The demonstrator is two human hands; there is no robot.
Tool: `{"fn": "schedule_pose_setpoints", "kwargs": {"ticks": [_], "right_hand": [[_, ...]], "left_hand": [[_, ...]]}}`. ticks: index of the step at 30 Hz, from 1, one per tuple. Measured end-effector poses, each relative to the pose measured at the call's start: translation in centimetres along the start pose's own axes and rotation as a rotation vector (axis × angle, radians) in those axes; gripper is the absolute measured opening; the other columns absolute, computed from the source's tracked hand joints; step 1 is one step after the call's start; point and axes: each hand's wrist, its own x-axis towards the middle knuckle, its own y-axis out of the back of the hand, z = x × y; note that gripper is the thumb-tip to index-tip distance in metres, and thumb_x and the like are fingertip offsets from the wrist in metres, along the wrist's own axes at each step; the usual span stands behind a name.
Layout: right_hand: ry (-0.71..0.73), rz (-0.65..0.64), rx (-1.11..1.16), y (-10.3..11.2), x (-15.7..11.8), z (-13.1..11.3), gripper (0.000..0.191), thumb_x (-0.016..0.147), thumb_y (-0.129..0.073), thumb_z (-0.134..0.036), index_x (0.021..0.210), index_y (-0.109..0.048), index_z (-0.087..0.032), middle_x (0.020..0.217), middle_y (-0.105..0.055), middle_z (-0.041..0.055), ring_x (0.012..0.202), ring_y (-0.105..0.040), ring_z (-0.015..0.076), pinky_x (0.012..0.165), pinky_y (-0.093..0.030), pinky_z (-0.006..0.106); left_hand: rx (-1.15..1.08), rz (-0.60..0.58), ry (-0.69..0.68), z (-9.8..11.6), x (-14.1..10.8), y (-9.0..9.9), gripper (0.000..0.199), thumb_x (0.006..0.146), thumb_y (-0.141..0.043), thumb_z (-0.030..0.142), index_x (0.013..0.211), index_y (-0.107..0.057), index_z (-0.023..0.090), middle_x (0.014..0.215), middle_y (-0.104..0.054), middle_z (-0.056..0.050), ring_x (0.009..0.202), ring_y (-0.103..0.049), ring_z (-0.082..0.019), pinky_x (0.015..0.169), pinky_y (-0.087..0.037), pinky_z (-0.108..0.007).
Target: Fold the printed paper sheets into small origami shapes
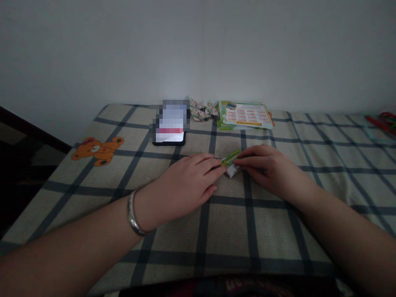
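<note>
A small folded piece of green and white paper (231, 162) lies between my two hands over the checked cloth. My left hand (193, 181), with a silver bangle at its wrist, reaches in from the left, its fingertips on the paper's left end. From the right, my right hand (272, 171) pinches the paper's right end between thumb and fingers. The fingertips of both hands hide parts of the paper's ends.
A phone with a lit, blurred screen (170, 123) lies beyond my left hand. Beside it are folded paper pieces (202, 111) and a stack of printed sheets (246, 115). An orange bear figure (97, 151) is at left, red items (382, 123) at far right. A wall (198, 49) stands behind.
</note>
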Motion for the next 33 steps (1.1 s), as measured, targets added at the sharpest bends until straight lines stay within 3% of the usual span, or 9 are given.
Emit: {"fn": "schedule_pose_setpoints", "kwargs": {"ticks": [5, 9, 12, 19, 26, 33], "right_hand": [[-0.091, 0.040, -0.027, -0.07, 0.13, 0.03, 0.022, 0.088, -0.062, -0.024, 0.107, -0.072, -0.018, 0.111, -0.066, 0.0100, 0.104, -0.060, 0.0228, 0.092, -0.051, 0.039], [-0.154, 0.039, -0.055, -0.14, 0.40, 0.09, 0.025, 0.089, -0.062, -0.032, 0.107, -0.070, -0.016, 0.100, -0.066, 0.0103, 0.094, -0.061, 0.0236, 0.086, -0.052, 0.041], [-0.155, 0.029, -0.101, -0.31, 0.40, 0.25, 0.027, 0.089, -0.061, -0.034, 0.108, -0.071, -0.017, 0.102, -0.065, 0.0114, 0.095, -0.061, 0.0248, 0.086, -0.052, 0.042], [-0.100, 0.005, -0.117, 0.04, 0.26, 0.62, 0.031, 0.090, -0.060, -0.030, 0.118, -0.067, -0.018, 0.106, -0.065, 0.0115, 0.098, -0.061, 0.0249, 0.086, -0.052, 0.042], [-0.108, -0.003, -0.095, 0.44, 0.15, 0.73, 0.022, 0.090, -0.061, -0.026, 0.107, -0.072, -0.017, 0.105, -0.068, 0.0100, 0.096, -0.062, 0.0222, 0.086, -0.052, 0.038], [-0.090, -0.010, -0.131, 0.30, 0.28, 0.41, 0.026, 0.090, -0.059, -0.022, 0.113, -0.071, -0.019, 0.101, -0.066, 0.0098, 0.092, -0.061, 0.0224, 0.082, -0.052, 0.039]], "left_hand": [[0.007, -0.006, 0.006, 0.05, -0.02, -0.05, 0.038, 0.094, -0.053, 0.027, 0.130, -0.058, 0.017, 0.131, -0.061, -0.007, 0.123, -0.051, -0.025, 0.108, -0.043, -0.042], [0.005, -0.011, 0.006, 0.05, 0.04, -0.02, 0.038, 0.093, -0.054, 0.026, 0.130, -0.057, 0.017, 0.132, -0.060, -0.008, 0.123, -0.051, -0.025, 0.108, -0.043, -0.043], [-0.004, -0.024, 0.012, 0.06, 0.08, -0.01, 0.038, 0.094, -0.053, 0.026, 0.131, -0.057, 0.017, 0.132, -0.060, -0.008, 0.125, -0.050, -0.025, 0.108, -0.043, -0.044], [-0.010, -0.040, 0.024, 0.11, 0.04, 0.12, 0.039, 0.094, -0.052, 0.026, 0.133, -0.055, 0.020, 0.133, -0.059, -0.008, 0.125, -0.051, -0.025, 0.108, -0.043, -0.044], [-0.012, -0.035, 0.023, 0.16, -0.04, -0.02, 0.040, 0.095, -0.051, 0.026, 0.134, -0.054, 0.019, 0.133, -0.058, -0.009, 0.125, -0.050, -0.026, 0.108, -0.043, -0.044], [-0.010, -0.061, 0.047, 0.33, 0.09, 0.04, 0.040, 0.095, -0.050, 0.025, 0.134, -0.054, 0.019, 0.133, -0.056, -0.010, 0.124, -0.049, -0.027, 0.107, -0.043, -0.046]]}}
